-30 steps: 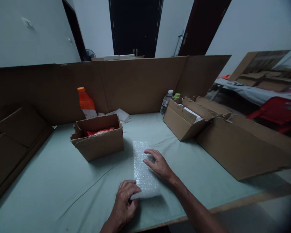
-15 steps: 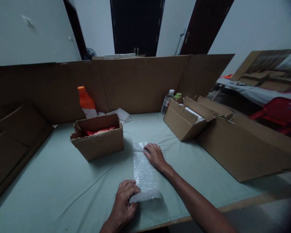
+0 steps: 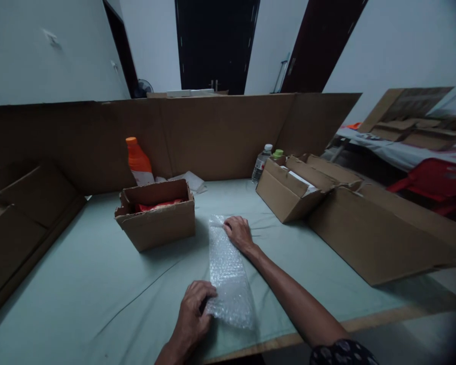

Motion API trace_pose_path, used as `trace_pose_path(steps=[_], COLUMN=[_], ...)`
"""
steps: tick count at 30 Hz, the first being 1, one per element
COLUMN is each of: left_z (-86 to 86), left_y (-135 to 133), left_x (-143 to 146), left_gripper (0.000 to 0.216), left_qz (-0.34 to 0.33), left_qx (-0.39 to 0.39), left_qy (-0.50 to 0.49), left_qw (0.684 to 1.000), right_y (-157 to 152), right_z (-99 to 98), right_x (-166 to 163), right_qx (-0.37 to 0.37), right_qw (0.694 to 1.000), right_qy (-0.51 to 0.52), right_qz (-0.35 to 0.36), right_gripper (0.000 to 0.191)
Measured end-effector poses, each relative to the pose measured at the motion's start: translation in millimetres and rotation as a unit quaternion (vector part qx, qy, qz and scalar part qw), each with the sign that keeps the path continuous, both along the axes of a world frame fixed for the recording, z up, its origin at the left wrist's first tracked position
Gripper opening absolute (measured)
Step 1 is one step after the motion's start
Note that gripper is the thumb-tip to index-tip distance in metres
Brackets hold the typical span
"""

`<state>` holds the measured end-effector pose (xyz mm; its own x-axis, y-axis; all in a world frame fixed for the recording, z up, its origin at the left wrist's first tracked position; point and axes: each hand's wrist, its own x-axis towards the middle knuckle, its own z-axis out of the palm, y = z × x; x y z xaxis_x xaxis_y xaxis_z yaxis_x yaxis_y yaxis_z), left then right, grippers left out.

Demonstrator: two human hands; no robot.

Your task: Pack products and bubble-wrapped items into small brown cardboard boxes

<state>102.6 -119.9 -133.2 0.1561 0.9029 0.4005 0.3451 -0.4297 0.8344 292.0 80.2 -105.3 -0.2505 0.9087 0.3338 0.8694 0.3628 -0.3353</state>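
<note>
A strip of clear bubble wrap (image 3: 230, 276) lies lengthwise on the pale green tablecloth in front of me. My left hand (image 3: 195, 309) is closed on its near left edge, thumb and fingers pinching it. At the far right edge of the strip, my right hand (image 3: 238, 232) has its fingers curled down on the wrap. The near end of the strip lies loosely spread, its right corner free. An open cardboard box (image 3: 161, 225) with a red packet (image 3: 161, 205) inside stands to the left, apart from both hands.
Behind that box stand an orange-capped bottle (image 3: 139, 162) and crumpled white wrap (image 3: 191, 181). A clear bottle (image 3: 261, 163) and a green-capped one (image 3: 277, 153) are behind the right-hand cardboard boxes (image 3: 284, 195). A cardboard screen (image 3: 228, 137) crosses the back; more cardboard (image 3: 18, 233) lines the left.
The near end of the bubble wrap, folded up before, now lies unfolded toward me. My right hand has shifted slightly away along the strip; my left hand stays almost in place.
</note>
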Motion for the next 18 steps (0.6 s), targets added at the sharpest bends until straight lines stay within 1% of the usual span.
trace_pose_path(steps=[3,6,9,12,14,16,18], left_z=[1.0,1.8,2.9,3.1,2.4,1.1,-0.6], left_y=[1.6,0.5,-1.6,-2.2,-1.5,-0.2,1.7], left_x=[-2.4,-5.0,-6.1,-5.6,-4.8,-3.9,-2.9], left_gripper=[0.028,0.024,0.019,0.02,0.022,0.025,0.029], left_qz=[0.016,0.013,0.002,0.016,0.038,0.066,0.091], left_qx=[-0.005,-0.003,0.005,-0.005,-0.028,-0.055,-0.073], left_qy=[-0.004,-0.005,-0.009,-0.01,-0.003,0.004,0.009], left_qw=[1.0,1.0,1.0,1.0,0.999,0.996,0.993], right_y=[-0.6,-9.9,-28.6,-55.3,-73.9,-89.1,-98.6], right_z=[-1.3,-2.1,0.3,6.0,10.4,14.2,16.7], right_x=[-3.2,-1.8,3.5,10.4,14.6,17.9,19.5], right_qx=[0.003,0.009,0.009,-0.007,-0.059,-0.132,-0.185], right_qw=[1.0,0.999,0.996,0.992,0.983,0.962,0.942], right_qy=[0.021,0.053,0.089,0.115,0.149,0.188,0.217], right_qz=[-0.002,0.0,0.007,0.043,0.093,0.147,0.177], right_gripper=[0.014,0.025,0.03,0.024,0.022,0.023,0.027])
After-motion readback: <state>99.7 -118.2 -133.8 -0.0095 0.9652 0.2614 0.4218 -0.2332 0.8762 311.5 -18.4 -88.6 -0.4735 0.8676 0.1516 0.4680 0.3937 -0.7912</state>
